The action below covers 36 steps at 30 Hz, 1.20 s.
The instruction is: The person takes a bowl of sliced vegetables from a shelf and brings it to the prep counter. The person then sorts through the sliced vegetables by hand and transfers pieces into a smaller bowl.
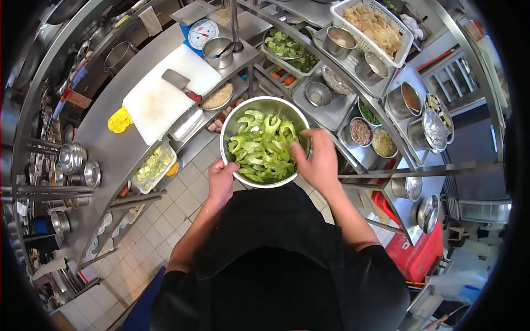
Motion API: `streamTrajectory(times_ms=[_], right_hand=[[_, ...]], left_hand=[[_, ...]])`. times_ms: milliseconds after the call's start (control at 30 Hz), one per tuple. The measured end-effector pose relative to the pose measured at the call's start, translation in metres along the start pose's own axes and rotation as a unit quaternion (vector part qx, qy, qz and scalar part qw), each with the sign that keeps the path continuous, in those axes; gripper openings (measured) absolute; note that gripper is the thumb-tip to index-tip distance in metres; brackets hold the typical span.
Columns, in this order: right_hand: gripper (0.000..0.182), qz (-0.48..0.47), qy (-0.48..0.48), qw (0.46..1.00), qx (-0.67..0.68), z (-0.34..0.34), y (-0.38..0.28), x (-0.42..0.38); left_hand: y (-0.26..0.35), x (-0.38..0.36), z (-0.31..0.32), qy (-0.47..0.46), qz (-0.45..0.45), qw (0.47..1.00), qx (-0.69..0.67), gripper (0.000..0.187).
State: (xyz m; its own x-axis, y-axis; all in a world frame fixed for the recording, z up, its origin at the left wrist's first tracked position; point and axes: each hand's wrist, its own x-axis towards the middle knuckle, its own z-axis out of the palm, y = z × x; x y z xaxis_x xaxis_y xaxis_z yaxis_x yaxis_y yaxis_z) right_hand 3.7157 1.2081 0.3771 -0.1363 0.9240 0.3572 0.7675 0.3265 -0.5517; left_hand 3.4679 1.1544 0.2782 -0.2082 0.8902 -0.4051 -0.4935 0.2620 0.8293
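A round metal bowl (pixel 226 138) full of curved green slices that look like bitter melon (pixel 262 144) is held in front of my black apron. My left hand (pixel 222 179) grips the bowl's lower left rim, thumb on top and fingers curled beneath. Over the right rim reaches my right hand (pixel 319 157), its thumb and index finger apart at the edge of the slices. Nothing shows between those fingers; the other fingers are partly hidden and slightly blurred.
On the left steel counter lie a white cutting board (pixel 160 105), a cleaver (pixel 176 79), a yellow cloth (pixel 119 120) and a dial scale (pixel 203 34). Right shelves hold a basket of pale slices (pixel 371 27) and several metal containers. A red bin (pixel 411 256) stands lower right.
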Motion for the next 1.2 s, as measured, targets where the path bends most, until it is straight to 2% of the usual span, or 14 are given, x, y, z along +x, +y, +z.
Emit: streamTrajectory(times_ms=[67,233,333,367,467,500,567,600,667,767,833,900,1067,1200], right_hand=[[0.031,-0.022,-0.092,0.995,-0.016,-0.002,0.004,-0.004],[0.023,0.101,-0.109,0.981,0.122,-0.022,0.046,0.003],[0.029,0.143,-0.105,0.962,0.208,-0.033,0.08,0.009],[0.037,0.101,-0.113,0.972,0.177,-0.042,0.085,0.015],[0.042,0.021,-0.038,0.986,0.16,-0.083,0.104,0.049],[0.035,0.01,0.03,0.99,0.139,-0.106,0.118,0.068],[0.021,0.075,0.13,0.986,0.071,-0.161,0.161,0.117],[0.02,0.127,0.136,0.982,-0.031,-0.194,0.191,0.148],[0.032,0.143,0.177,0.961,-0.159,-0.237,0.293,0.208],[0.061,0.259,-0.076,0.923,-0.274,-0.27,0.412,0.273],[0.062,0.27,-0.273,0.896,-0.225,-0.26,0.478,0.294],[0.063,0.288,-0.384,0.862,-0.166,-0.243,0.532,0.3],[0.053,0.305,-0.353,0.846,-0.257,-0.213,0.561,0.283],[0.037,0.233,-0.308,0.903,-0.186,-0.202,0.554,0.288]], left_hand=[[-0.012,0.005,0.007,0.004,0.018,1.0,0.021,0.013],[-0.026,0.011,0.031,0.006,0.024,0.999,0.041,0.012],[-0.027,0.014,0.06,0.018,-0.001,0.999,0.033,0.013],[-0.025,0.013,0.074,0.023,-0.005,1.0,0.02,0.014],[-0.03,0.014,0.099,0.03,-0.033,0.999,0.015,0.017],[-0.032,0.016,0.103,0.033,-0.042,0.998,0.017,0.018],[-0.041,0.02,0.104,0.033,-0.04,0.998,0.019,0.023],[-0.045,0.022,0.107,0.03,-0.041,0.999,0.015,0.024],[-0.043,0.018,0.12,0.06,-0.031,0.997,-0.025,0.021],[-0.048,0.016,0.123,0.078,-0.019,0.996,-0.04,0.021],[-0.056,0.015,0.117,0.087,-0.006,0.995,-0.051,0.023],[-0.06,0.009,0.113,0.12,0.001,0.991,-0.055,0.025],[-0.062,-0.005,0.097,0.157,0.011,0.985,-0.074,0.028],[-0.063,-0.009,0.088,0.211,0.031,0.973,-0.086,0.027]])
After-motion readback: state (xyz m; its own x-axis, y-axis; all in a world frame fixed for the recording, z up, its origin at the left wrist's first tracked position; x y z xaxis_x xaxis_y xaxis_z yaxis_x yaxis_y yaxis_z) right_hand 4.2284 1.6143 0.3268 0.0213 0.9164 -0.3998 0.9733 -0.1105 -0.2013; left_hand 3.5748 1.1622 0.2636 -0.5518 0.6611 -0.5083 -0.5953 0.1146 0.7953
